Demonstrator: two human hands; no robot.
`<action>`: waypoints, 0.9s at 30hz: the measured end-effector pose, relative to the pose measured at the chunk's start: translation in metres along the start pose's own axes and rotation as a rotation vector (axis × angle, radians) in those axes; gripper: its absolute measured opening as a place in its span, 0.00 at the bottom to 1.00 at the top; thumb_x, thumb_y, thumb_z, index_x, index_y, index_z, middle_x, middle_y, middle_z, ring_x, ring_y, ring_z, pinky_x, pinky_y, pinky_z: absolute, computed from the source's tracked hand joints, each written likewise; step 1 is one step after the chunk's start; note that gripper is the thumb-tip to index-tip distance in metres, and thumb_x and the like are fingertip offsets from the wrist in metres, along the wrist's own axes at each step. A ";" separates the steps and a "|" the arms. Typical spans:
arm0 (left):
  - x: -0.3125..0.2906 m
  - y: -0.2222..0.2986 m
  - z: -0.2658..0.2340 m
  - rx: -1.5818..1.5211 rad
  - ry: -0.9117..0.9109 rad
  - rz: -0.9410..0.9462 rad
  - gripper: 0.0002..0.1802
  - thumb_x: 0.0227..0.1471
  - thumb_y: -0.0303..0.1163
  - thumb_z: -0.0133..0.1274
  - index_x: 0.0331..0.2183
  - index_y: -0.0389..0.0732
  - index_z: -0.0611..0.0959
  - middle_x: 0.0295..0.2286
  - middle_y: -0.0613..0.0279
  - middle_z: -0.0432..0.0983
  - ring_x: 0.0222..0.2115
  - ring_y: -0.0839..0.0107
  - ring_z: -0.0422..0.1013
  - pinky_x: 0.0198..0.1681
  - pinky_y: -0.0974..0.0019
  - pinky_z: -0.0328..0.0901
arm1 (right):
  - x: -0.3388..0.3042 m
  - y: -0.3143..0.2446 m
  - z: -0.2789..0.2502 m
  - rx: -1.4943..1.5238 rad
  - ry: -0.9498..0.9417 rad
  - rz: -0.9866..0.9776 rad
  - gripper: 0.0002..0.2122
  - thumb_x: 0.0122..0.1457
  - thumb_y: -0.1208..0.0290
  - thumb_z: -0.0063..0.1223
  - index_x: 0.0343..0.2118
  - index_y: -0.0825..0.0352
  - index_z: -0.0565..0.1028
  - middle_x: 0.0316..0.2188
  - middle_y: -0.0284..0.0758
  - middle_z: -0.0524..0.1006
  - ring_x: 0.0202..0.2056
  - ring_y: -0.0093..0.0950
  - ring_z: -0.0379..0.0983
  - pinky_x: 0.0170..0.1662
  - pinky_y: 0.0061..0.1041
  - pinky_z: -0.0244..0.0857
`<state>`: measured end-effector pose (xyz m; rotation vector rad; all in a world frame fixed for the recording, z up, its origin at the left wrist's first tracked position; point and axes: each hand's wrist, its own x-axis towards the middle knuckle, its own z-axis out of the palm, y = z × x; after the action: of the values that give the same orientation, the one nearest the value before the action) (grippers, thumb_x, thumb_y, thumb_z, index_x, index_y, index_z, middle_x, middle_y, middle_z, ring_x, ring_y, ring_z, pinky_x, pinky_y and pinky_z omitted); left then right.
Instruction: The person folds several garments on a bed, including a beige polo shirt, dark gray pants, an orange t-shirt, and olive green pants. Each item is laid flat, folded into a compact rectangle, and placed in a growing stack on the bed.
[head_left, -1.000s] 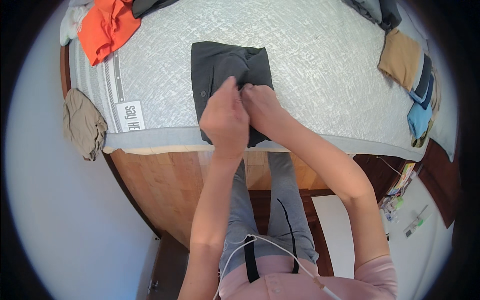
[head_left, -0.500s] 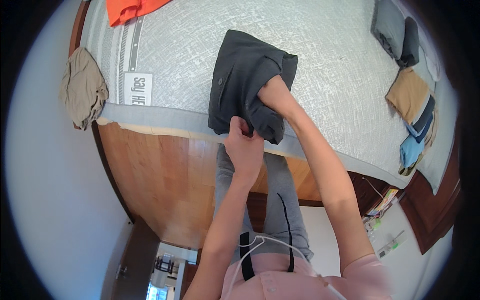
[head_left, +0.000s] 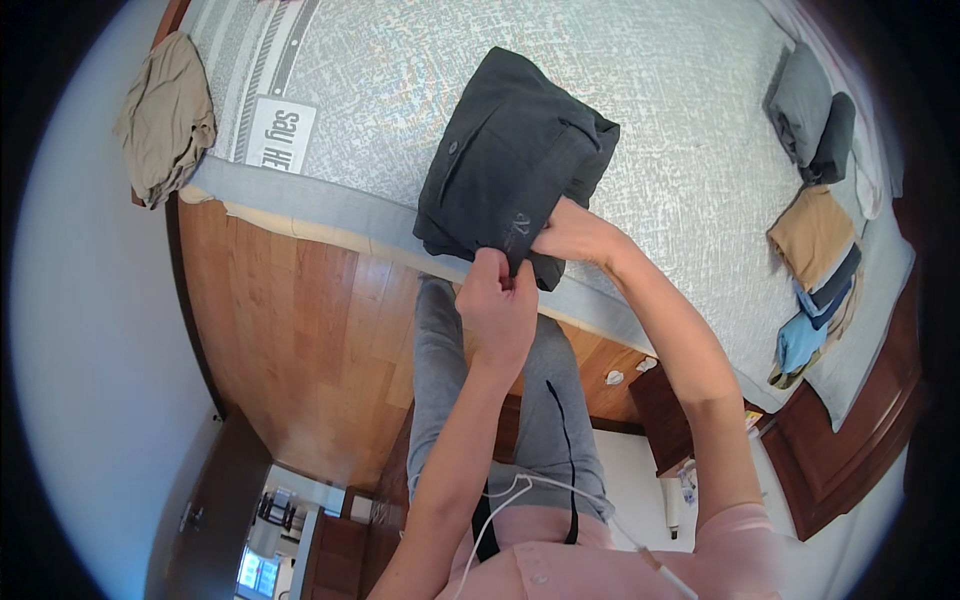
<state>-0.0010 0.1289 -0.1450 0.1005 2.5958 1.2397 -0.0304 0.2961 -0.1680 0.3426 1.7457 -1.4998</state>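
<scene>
See folded black garment (head_left: 510, 150) on bed (head_left: 680, 200), close to near edge, in front of body; note long axis running away from body, far end leaning right; got left hand (head_left: 498, 312) pinched together on near edge of garment, with bulk lying ahead of it; got right hand (head_left: 580, 235) at right side by near right corner, fingers hidden in fold, cannot tell if clamped; from there, find bulk ahead and to left; call neither nearer, with both touching; also see crumpled beige cloth (head_left: 170, 125) at left, folded clothes (head_left: 812, 235) at right, well apart
</scene>
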 end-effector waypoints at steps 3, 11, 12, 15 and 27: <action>-0.006 -0.005 0.007 0.165 -0.035 0.276 0.14 0.42 0.21 0.62 0.25 0.40 0.71 0.19 0.57 0.67 0.20 0.58 0.70 0.23 0.60 0.64 | 0.011 0.007 0.013 -0.372 0.222 -0.256 0.22 0.60 0.65 0.53 0.57 0.68 0.74 0.56 0.42 0.74 0.57 0.32 0.70 0.61 0.28 0.60; 0.003 -0.010 0.022 0.322 -0.108 0.270 0.15 0.39 0.21 0.62 0.23 0.40 0.70 0.19 0.56 0.70 0.22 0.53 0.72 0.23 0.54 0.65 | 0.040 0.050 0.009 -0.831 0.491 -0.515 0.21 0.63 0.66 0.49 0.57 0.67 0.73 0.58 0.40 0.73 0.61 0.39 0.65 0.67 0.37 0.54; 0.003 -0.009 0.021 0.367 -0.123 0.241 0.14 0.39 0.22 0.63 0.23 0.40 0.71 0.20 0.56 0.72 0.22 0.53 0.73 0.23 0.54 0.66 | 0.021 0.055 -0.002 -0.850 0.424 -0.632 0.21 0.62 0.68 0.48 0.57 0.68 0.72 0.59 0.40 0.72 0.62 0.39 0.65 0.67 0.36 0.53; 0.003 -0.007 0.026 0.469 -0.186 0.273 0.11 0.39 0.24 0.63 0.24 0.40 0.75 0.22 0.56 0.76 0.23 0.55 0.75 0.25 0.54 0.68 | -0.004 0.055 -0.013 -1.324 0.586 -0.704 0.20 0.63 0.65 0.48 0.57 0.67 0.73 0.57 0.40 0.73 0.61 0.39 0.66 0.66 0.37 0.56; 0.025 -0.009 0.016 0.439 -0.408 0.283 0.08 0.40 0.31 0.59 0.24 0.39 0.78 0.18 0.49 0.78 0.22 0.50 0.77 0.29 0.54 0.71 | 0.023 0.061 -0.009 -1.067 0.588 -0.449 0.23 0.62 0.65 0.46 0.61 0.63 0.70 0.62 0.38 0.70 0.64 0.35 0.62 0.70 0.37 0.48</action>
<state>-0.0210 0.1398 -0.1663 0.7423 2.4848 0.6090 -0.0090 0.3138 -0.2279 -0.2143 2.9462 -0.5271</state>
